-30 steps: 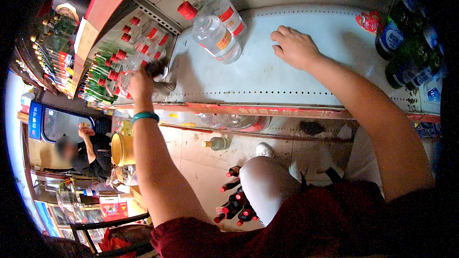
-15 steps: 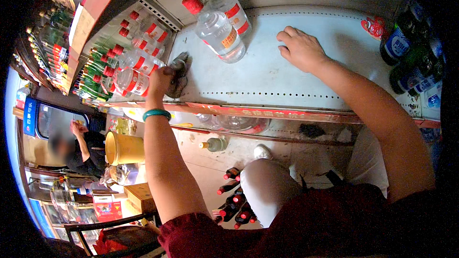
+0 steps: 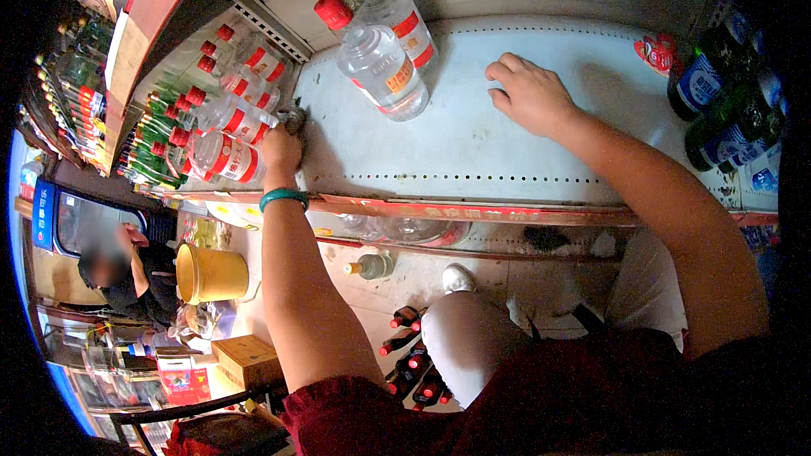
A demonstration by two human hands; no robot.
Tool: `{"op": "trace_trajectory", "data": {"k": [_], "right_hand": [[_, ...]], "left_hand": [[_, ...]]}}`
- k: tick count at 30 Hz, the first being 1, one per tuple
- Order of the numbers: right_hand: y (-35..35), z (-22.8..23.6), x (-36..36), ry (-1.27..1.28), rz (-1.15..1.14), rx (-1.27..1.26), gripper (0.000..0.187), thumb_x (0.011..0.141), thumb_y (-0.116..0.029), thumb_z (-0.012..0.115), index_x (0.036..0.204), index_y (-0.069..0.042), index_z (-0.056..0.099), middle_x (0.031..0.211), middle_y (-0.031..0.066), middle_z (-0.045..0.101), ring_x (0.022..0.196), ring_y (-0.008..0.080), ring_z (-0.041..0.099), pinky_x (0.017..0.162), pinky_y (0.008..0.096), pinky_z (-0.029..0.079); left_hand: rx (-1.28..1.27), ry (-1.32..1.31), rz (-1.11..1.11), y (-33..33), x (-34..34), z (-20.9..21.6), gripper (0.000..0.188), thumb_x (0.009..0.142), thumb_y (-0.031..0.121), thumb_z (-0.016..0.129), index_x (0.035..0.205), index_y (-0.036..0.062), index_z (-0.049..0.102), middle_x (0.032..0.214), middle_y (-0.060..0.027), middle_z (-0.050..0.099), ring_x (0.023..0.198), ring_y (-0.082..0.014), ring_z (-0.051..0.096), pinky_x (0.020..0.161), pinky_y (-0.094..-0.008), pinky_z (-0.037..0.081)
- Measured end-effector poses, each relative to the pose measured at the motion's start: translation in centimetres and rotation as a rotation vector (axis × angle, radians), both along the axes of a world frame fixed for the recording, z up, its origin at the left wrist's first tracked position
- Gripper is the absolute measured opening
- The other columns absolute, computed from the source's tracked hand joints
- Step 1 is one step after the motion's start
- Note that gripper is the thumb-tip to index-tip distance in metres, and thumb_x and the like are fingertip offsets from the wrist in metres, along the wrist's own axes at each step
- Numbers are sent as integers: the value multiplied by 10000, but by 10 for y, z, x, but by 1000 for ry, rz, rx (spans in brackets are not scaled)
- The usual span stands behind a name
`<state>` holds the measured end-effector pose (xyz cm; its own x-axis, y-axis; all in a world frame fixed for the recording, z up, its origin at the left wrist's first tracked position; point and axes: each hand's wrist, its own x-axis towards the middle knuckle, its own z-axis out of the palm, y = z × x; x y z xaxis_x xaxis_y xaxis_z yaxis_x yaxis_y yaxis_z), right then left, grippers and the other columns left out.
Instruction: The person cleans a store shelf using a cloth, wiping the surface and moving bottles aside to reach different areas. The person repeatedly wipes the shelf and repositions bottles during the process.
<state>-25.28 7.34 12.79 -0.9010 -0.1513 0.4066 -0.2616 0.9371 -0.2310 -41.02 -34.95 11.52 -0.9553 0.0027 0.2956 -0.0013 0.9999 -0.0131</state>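
My left hand (image 3: 281,150), with a green bangle at the wrist, is closed on a dark grey rag (image 3: 292,121) at the left end of a white shelf (image 3: 473,148). Beside it stand clear bottles with red caps and red-and-white labels (image 3: 236,159). Over the shelf's middle is my right hand (image 3: 530,95), its fingers loosely bent, the thumb apart and nothing in it. Between my hands, toward the back, a large clear bottle with a red cap (image 3: 384,72) stands in front of another red-capped bottle (image 3: 410,29).
Green bottles with blue labels (image 3: 699,84) and a red packet (image 3: 656,52) occupy the shelf's right end. Below, a bottle (image 3: 372,266) and several dark red-capped bottles (image 3: 414,361) are on the floor near my knee. A yellow bucket (image 3: 215,274) and another person (image 3: 139,279) are at left.
My left hand and the rag have shifted toward the red-capped bottles, and less of the rag shows now. My right hand stays over nearly the same spot. The view has shifted slightly.
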Motion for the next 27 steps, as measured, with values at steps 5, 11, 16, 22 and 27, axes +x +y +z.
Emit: {"op": "trace_trajectory", "data": {"k": [5,11,16,22,27], "right_hand": [[-5,2,1,4,9,-19,224,794,-210,564,977,-86,527,954,105,518,918,284,557,757,413,486],[-5,-1,-2,39,36,-43,219,776,-182,586,958,-77,524,917,122,518,879,304,556,732,422,477],[-4,-3,-5,8,45,-66,229,790,-161,591,983,-57,522,963,117,524,884,317,555,750,412,456],[-6,-4,-3,3,78,-124,228,781,-142,597,977,-55,518,951,131,515,880,331,547,730,414,455],[-3,-7,-5,50,64,-95,212,765,-163,593,940,-69,517,914,124,513,854,316,549,710,428,464]], "left_hand": [[239,-62,-229,-8,-5,27,313,734,162,609,1030,61,624,918,-214,633,897,-372,601,768,-420,472],[524,221,-166,-20,-77,56,331,775,267,628,1030,57,617,926,-204,638,927,-355,604,759,-401,468],[329,-27,-20,0,-113,39,562,836,394,525,1303,115,380,1095,-205,593,1054,-439,518,877,-461,416],[308,-219,-429,37,-98,13,407,855,265,533,1219,90,491,1121,-181,584,1071,-351,530,882,-401,423],[274,-391,-524,53,-68,34,338,843,278,559,1107,69,575,1035,-128,625,920,-243,581,815,-344,449]]}}
